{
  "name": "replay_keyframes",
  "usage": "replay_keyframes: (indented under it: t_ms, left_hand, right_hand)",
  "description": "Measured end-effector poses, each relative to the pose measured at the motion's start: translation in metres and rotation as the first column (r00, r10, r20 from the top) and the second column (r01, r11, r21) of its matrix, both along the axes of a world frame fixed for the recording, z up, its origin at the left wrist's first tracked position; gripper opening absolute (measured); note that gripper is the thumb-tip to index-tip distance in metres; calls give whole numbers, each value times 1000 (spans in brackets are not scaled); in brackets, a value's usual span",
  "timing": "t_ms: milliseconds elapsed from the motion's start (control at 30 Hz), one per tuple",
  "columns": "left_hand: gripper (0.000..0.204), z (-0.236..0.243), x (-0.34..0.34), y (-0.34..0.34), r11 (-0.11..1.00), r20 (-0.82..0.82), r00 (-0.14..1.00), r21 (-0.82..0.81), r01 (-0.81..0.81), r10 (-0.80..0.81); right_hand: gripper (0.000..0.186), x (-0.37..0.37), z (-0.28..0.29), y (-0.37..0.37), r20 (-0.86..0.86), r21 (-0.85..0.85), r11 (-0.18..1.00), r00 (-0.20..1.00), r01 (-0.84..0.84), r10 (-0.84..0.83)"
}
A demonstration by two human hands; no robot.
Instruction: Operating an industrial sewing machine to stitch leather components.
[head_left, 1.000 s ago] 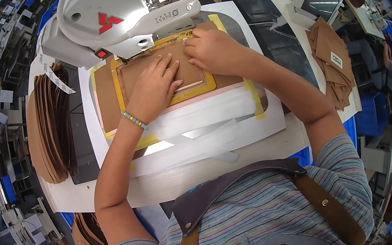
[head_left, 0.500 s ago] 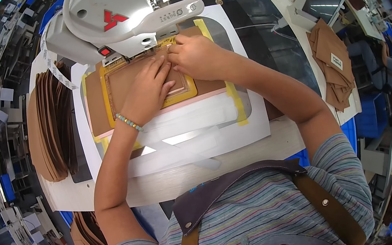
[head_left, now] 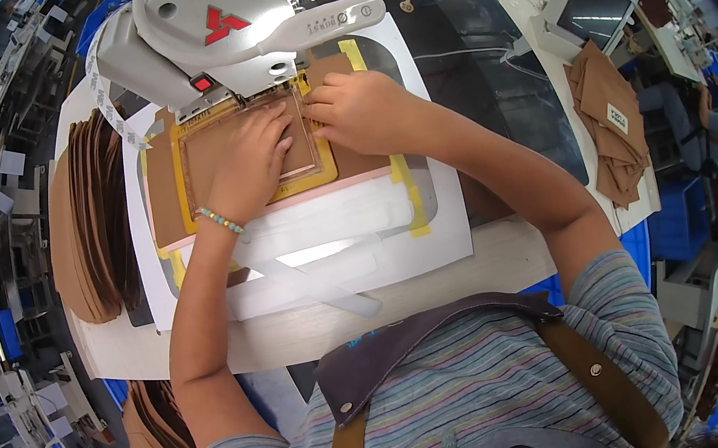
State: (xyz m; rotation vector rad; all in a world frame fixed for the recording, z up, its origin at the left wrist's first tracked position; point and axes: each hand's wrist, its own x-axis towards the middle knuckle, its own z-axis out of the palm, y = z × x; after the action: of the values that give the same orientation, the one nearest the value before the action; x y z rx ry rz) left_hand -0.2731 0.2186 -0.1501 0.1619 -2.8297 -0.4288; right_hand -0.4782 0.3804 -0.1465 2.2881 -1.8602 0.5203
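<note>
My left hand lies with fingers stretched out on a brown fabric panel, inside a yellow rectangular frame. At the frame's right side my right hand is closed, its bent fingers pressing the frame's edge; the fingertips are partly hidden. The frame rests on a clear template with yellow tape along its sides, over a white sheet. Just beyond my fingers stands the white head of a sewing machine, its needle area close to the frame's far edge.
Brown fabric pieces stand stacked on the left, and more brown pieces lie at the right. Beyond them is a small screen. A translucent strip lies at the table's near edge. Another person sits far right.
The frame, template and white sheet have shifted left relative to the sewing machine. Both hands have moved along with them, and the fingers of the two hands are now farther apart.
</note>
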Motion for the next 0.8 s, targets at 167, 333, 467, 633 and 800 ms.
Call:
replay_keyframes:
  t_ms: [167,333,467,633,800]
  left_hand:
    - [35,10,39,-11,999,35,999,36,-29,28]
    - [36,23,71,-18,994,-52,995,76,-78,82]
    - [40,22,74,-8,986,-9,999,160,-43,45]
    - [45,15,70,-3,988,41,991,94,120,-125]
    - [48,17,72,-6,988,90,987,87,126,-134]
  right_hand:
    - [30,-14,15,34,65,101,992,994,76,-83]
    - [32,4,14,34,231,186,982,973,-43,-2]
    - [36,37,1,23,184,16,984,968,-176,170]
    - [37,49,-2,22,74,-15,981,978,-196,196]
    - [31,59,3,19,98,-105,973,972,-204,214]
